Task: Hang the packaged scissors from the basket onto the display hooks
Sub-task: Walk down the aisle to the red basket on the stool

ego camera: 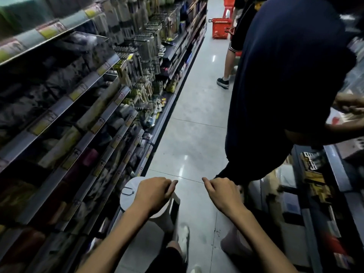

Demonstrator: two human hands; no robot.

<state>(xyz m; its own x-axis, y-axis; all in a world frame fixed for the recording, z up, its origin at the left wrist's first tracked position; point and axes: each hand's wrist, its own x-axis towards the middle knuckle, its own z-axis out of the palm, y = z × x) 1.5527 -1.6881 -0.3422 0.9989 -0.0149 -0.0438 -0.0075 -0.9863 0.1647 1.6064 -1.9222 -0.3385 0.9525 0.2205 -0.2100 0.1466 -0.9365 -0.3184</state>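
hands, two: left [152,191] over one white stool [129,197], right [220,192] curled.

Lower centre, our left hand [152,192] curls over a white stool [128,201]; our right hand [222,192] beside it is curled, empty.

Packaged goods [145,42] hung on the left are smeared by blur; scissors cannot be told among them. The far red basket [221,28] is too small for its contents to be seen, and the near white stool [128,201] is partly covered by the left hand [153,194].
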